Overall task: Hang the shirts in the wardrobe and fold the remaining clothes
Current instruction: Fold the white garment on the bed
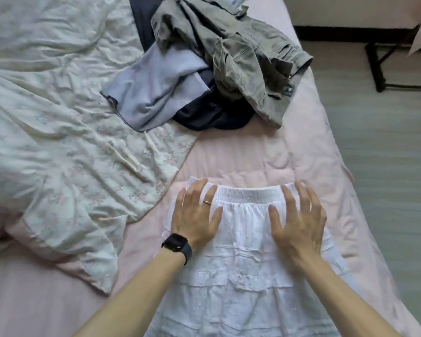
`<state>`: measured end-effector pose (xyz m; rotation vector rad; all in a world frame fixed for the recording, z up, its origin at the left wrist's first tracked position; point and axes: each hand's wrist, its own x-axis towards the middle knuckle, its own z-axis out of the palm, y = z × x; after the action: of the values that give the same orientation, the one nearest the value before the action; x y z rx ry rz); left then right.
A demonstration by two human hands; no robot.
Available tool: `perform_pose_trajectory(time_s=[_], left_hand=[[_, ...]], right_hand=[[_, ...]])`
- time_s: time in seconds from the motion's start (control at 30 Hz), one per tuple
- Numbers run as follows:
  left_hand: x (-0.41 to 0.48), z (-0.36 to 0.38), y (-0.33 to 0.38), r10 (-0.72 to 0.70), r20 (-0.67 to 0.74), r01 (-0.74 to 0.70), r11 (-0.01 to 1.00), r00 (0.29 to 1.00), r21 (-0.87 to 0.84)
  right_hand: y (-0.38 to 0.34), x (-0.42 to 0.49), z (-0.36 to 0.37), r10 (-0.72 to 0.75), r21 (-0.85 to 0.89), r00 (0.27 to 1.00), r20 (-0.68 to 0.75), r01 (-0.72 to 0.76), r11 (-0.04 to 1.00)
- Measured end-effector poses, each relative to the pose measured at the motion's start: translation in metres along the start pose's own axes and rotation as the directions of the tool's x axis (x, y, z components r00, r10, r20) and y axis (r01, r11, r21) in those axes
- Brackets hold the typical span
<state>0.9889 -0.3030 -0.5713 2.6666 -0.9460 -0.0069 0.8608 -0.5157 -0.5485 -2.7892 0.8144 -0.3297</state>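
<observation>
A white tiered skirt (243,268) with an elastic waistband lies flat on the pink bed, waistband away from me. My left hand (196,212), with a ring and a black watch, presses flat on the left side of the waist, fingers spread. My right hand (299,215) lies flat on the right side of the waist, fingers spread too. Farther up the bed is a heap of unfolded clothes: a grey-green garment (231,52), a light blue one (156,93) and a dark navy one (212,115).
A crumpled floral duvet (58,117) covers the left half of the pink bed (265,154). The bed's right edge drops to a grey floor (387,142). A black metal frame (379,69) stands at the far right.
</observation>
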Motion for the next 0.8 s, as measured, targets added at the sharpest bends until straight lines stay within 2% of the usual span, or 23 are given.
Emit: perform_pose_trajectory(time_s=[0.03, 0.07, 0.1, 0.17, 0.23, 0.3, 0.4, 0.5, 0.57, 0.63, 0.67, 0.73, 0.8], left_hand=[[-0.011, 0.003, 0.008, 0.087, 0.069, -0.087, 0.996, 0.994, -0.014], [-0.019, 0.007, 0.01, 0.139, 0.158, -0.141, 0.99, 0.978, 0.002], [-0.023, 0.011, 0.011, 0.136, 0.251, -0.149, 0.988, 0.958, 0.035], [-0.022, 0.016, 0.002, 0.063, 0.387, -0.11, 0.989, 0.92, 0.101], [-0.018, 0.02, -0.005, 0.029, 0.494, -0.112, 0.984, 0.869, 0.138], [-0.011, 0.018, -0.005, 0.003, 0.538, -0.114, 0.978, 0.843, 0.175], [-0.016, 0.012, 0.018, -0.106, 0.496, 0.025, 0.985, 0.862, 0.168], [-0.045, -0.001, 0.076, -0.123, 0.364, 0.115, 0.992, 0.923, 0.045], [-0.077, -0.005, 0.128, -0.069, 0.235, 0.081, 0.996, 0.97, -0.04], [-0.107, 0.0, 0.186, -0.022, 0.216, 0.043, 0.995, 0.976, -0.089], [-0.118, 0.004, 0.216, -0.035, 0.263, 0.06, 0.994, 0.964, -0.089], [-0.132, 0.013, 0.274, -0.149, 0.419, 0.192, 0.979, 0.896, -0.062], [-0.136, 0.023, 0.316, -0.3, 0.554, 0.371, 0.928, 0.776, -0.017]], right_hand=[[-0.001, -0.011, 0.0, -0.148, -0.03, 0.987, 0.067, 0.15, 0.988], [-0.002, -0.019, 0.004, -0.231, -0.062, 0.957, 0.178, 0.245, 0.968], [0.003, -0.021, 0.007, -0.236, -0.101, 0.922, 0.307, 0.278, 0.955], [0.019, -0.015, 0.012, -0.107, -0.19, 0.866, 0.488, 0.225, 0.956], [0.037, -0.003, 0.016, -0.015, -0.243, 0.819, 0.574, 0.187, 0.952], [0.042, 0.009, 0.015, 0.003, -0.229, 0.777, 0.63, 0.182, 0.956], [0.032, 0.016, 0.006, -0.012, -0.127, 0.722, 0.692, 0.138, 0.982], [0.039, 0.022, -0.017, 0.02, -0.011, 0.759, 0.651, -0.017, 1.0], [0.056, 0.026, -0.031, 0.039, 0.088, 0.79, 0.611, -0.118, 0.989], [0.071, 0.032, -0.043, 0.044, 0.161, 0.79, 0.612, -0.179, 0.971], [0.076, 0.037, -0.047, 0.055, 0.181, 0.776, 0.628, -0.214, 0.96], [0.086, 0.046, -0.053, 0.088, 0.196, 0.732, 0.676, -0.293, 0.936], [0.094, 0.052, -0.054, 0.086, 0.203, 0.699, 0.71, -0.32, 0.926]])
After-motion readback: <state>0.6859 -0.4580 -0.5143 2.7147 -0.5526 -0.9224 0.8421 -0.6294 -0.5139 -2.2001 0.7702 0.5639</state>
